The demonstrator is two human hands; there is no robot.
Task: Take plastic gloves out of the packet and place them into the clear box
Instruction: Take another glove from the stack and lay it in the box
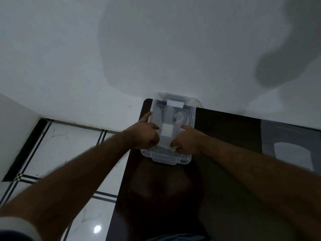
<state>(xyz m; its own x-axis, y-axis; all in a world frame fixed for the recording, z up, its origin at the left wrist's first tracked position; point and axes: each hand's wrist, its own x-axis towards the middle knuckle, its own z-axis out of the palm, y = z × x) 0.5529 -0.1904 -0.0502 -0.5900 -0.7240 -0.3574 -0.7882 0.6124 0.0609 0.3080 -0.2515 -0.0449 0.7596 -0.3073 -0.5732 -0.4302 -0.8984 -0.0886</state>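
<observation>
A clear plastic box (190, 112) stands on the dark table (225, 136), its far end against the white wall. Both my hands are over the box's open top. My left hand (144, 134) and my right hand (187, 141) pinch a thin see-through packet (166, 132) with a white patch, held between them above the box's near half. Pale translucent gloves (173, 115) lie inside the box near its far end. The box's near handle (165, 160) shows below my hands.
The table's left edge runs beside a white tiled floor (69, 153) with dark lines. A white wall (156, 49) rises right behind the box. A pale reflection (293, 157) shows on the table's right part.
</observation>
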